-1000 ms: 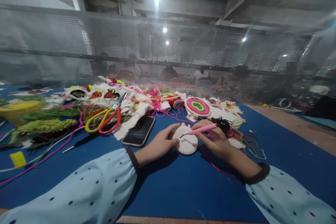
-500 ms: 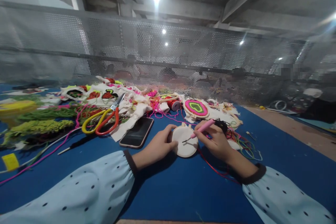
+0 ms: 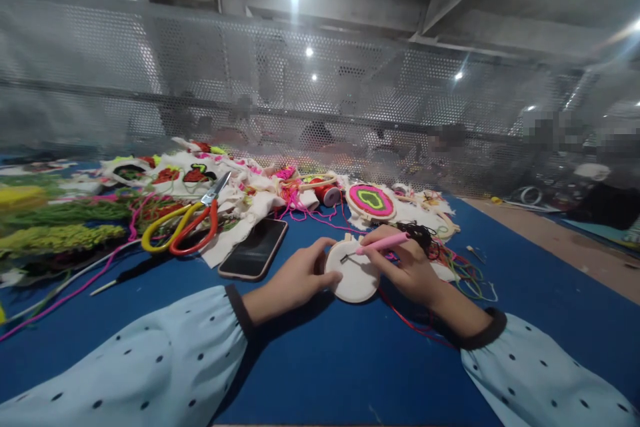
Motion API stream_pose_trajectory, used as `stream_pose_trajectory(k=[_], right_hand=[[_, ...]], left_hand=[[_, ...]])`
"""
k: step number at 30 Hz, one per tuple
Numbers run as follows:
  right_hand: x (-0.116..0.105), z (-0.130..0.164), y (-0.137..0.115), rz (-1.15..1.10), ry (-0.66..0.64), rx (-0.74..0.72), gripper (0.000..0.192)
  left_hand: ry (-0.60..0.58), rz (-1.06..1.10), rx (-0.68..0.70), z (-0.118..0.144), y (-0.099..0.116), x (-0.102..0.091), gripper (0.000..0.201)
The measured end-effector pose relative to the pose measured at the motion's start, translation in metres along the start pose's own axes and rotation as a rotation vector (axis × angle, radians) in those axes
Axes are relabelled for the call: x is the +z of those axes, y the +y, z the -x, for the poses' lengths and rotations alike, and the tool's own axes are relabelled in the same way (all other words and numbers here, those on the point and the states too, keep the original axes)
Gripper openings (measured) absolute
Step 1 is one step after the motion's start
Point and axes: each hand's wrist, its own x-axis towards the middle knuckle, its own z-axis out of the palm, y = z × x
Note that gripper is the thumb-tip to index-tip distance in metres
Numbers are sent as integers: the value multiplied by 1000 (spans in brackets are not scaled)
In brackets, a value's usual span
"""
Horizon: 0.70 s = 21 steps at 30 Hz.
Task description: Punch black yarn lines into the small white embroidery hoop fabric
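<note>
My left hand (image 3: pixel 307 273) grips the left edge of a small round embroidery hoop (image 3: pixel 353 295) stretched with white cloth, its thumb on the front. My right hand (image 3: pixel 400 265) is closed round a pink-handled punch needle (image 3: pixel 385 243), whose thin dark shaft slants down to the left over the cloth. Whether its tip pierces the cloth I cannot tell. The white cloth shows no stitching. A strand of red yarn (image 3: pixel 405 321) runs on the blue table (image 3: pixel 320 367) from below the hoop towards my right sleeve.
Left of my hands lie a phone (image 3: pixel 255 248) and scissors (image 3: pixel 193 221) with yellow and orange handles. Farther back are a pink-and-green hoop (image 3: pixel 371 201), a thread spool (image 3: pixel 330 196), scraps and tangled yarn (image 3: pixel 467 273). A perforated screen (image 3: pixel 280 93) stands behind.
The punch needle has moved up and left across the cloth, its handle tilting flatter. My left hand still holds the hoop. The view has shifted slightly, so the table items appear farther left.
</note>
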Motion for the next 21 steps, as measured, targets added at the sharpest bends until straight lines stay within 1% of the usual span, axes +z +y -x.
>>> stream_pose_trajectory(k=[6,12,21], right_hand=[[3,1,2,-8,-1,-63,8],[1,-2,-2,9,16,-62,7],[-2,-4,-5,8,-6,-47,10]], left_hand=[[1,-68,7,1,2,0,44],[16,-90,20,2,3,0,45],[24,-80,27,1,2,1,45]])
